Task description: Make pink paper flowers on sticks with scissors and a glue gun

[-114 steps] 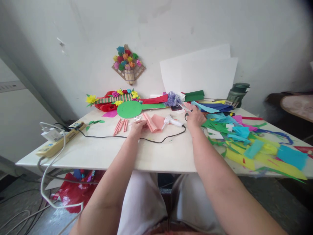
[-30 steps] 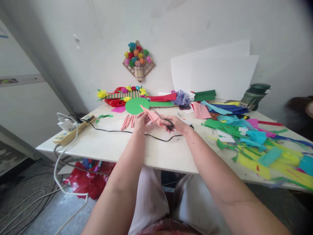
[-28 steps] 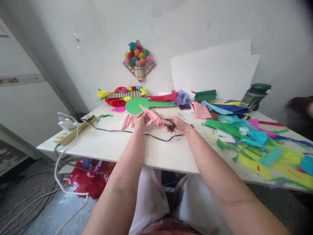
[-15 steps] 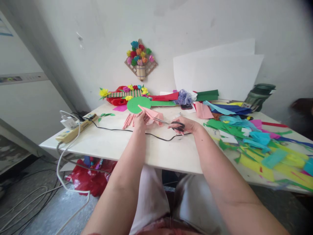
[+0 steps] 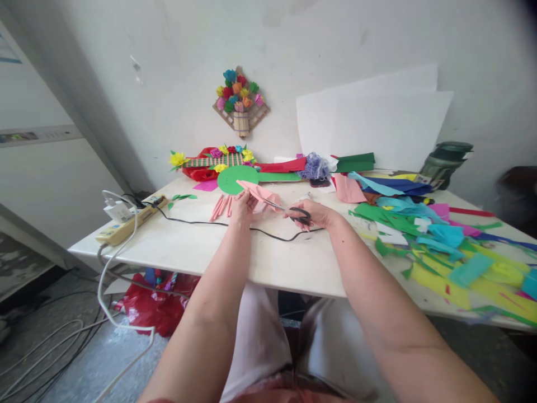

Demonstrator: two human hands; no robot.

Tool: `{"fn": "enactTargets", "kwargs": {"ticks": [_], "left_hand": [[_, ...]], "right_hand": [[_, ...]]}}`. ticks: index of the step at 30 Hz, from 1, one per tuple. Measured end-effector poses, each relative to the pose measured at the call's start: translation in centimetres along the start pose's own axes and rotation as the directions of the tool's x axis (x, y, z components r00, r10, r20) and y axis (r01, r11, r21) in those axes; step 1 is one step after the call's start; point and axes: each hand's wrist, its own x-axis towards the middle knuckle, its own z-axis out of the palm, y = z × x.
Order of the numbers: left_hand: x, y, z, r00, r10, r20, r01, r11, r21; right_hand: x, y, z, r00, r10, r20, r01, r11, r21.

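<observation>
Pinched in my left hand (image 5: 243, 207) is a piece of pink paper (image 5: 262, 193), held just above the table. My right hand (image 5: 312, 214) grips black-handled scissors (image 5: 300, 215), whose blades point left and reach the pink paper's lower edge. Just beyond my left hand lie several thin pink paper strips or rolls (image 5: 221, 207). Behind the pink paper rests a green disc (image 5: 235, 179) with a long green strip running to the right.
A black cable (image 5: 201, 223) crosses the table from a power strip (image 5: 130, 221). Coloured paper scraps (image 5: 444, 240) cover the right side, with a green bottle (image 5: 447, 165) behind. A flower-decorated bamboo piece (image 5: 213, 161) and purple shredded strands (image 5: 315, 167) sit near the wall.
My right hand has moved slightly left with the scissors, and the blades reach further along the pink paper. My left hand stays almost in place.
</observation>
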Motion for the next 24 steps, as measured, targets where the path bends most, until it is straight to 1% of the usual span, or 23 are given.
{"fn": "enactTargets", "kwargs": {"ticks": [7, 11, 15, 20, 24], "left_hand": [[0.1, 0.1, 0.1, 1.0, -0.004, -0.013, 0.003, 0.998, -0.058], [-0.3, 0.3, 0.5, 1.0, -0.016, -0.02, 0.014, 0.997, -0.071], [-0.6, 0.3, 0.8, 1.0, -0.023, 0.006, 0.024, 0.997, -0.077], [-0.7, 0.1, 1.0, 0.999, -0.008, 0.046, 0.01, 0.999, -0.045], [-0.7, -0.1, 1.0, 0.999, 0.007, 0.048, -0.005, 0.999, -0.046]], "right_hand": [[-1.0, -0.5, -0.9, 0.998, 0.057, 0.037, -0.057, 0.998, 0.001], [-0.7, -0.1, -1.0, 0.999, 0.027, 0.042, -0.027, 1.0, 0.007], [-0.1, 0.2, -0.5, 0.999, -0.011, 0.032, 0.011, 1.0, 0.026], [0.3, 0.0, 0.3, 1.0, -0.016, -0.01, 0.016, 0.999, 0.032], [0.4, -0.1, 0.6, 1.0, -0.017, -0.022, 0.017, 1.0, 0.023]]}}
